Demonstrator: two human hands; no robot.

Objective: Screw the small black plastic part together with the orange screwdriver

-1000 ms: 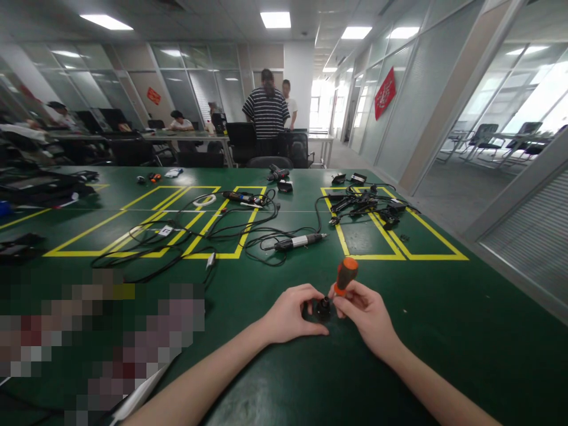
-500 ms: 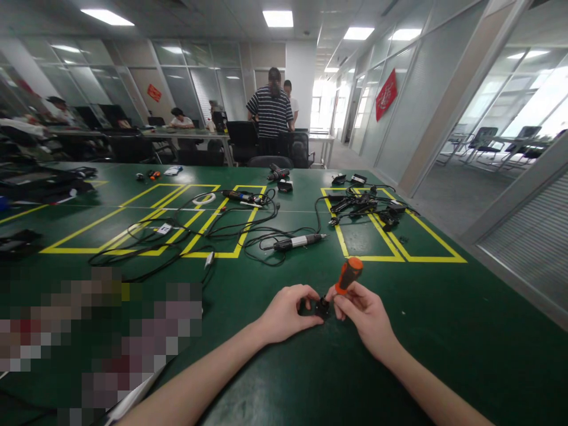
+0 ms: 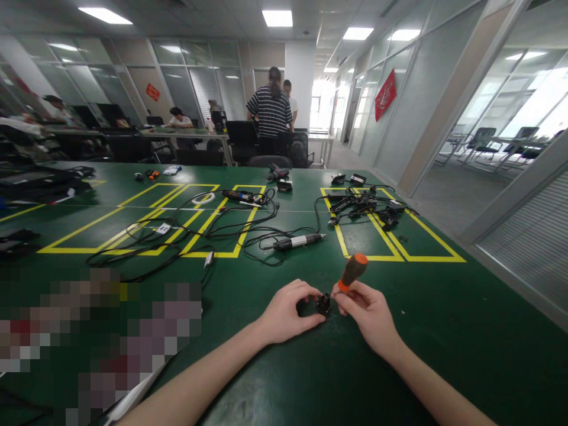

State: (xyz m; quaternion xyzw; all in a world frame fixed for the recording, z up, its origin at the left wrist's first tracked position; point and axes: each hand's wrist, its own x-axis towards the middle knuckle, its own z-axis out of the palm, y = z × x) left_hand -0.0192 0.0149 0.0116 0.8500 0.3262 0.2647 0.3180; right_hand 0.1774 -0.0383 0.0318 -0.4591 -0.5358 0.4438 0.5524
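Between the thumb and fingers of my left hand [image 3: 290, 310] stands a small black part [image 3: 324, 304] on the green table [image 3: 275, 378]; its exact kind is too small to make out. My right hand [image 3: 366, 313] grips a screwdriver with an orange and dark handle [image 3: 354, 272]. The handle leans up and to the right above my fingers. Its lower end is hidden by the fingers, close to the right side of the black part. I cannot tell whether its tip touches that part.
Ahead lies an electric screwdriver [image 3: 296, 242] with black cables around it. Yellow tape rectangles mark the table, with a heap of black parts [image 3: 355, 204] at the right. A cordless drill [image 3: 277, 172] lies at the far edge. Several people are in the background.
The screwdriver has tilted a little more to the right, its handle shifting right and slightly up. More of the black part's top shows between my hands. My left hand has hardly moved.
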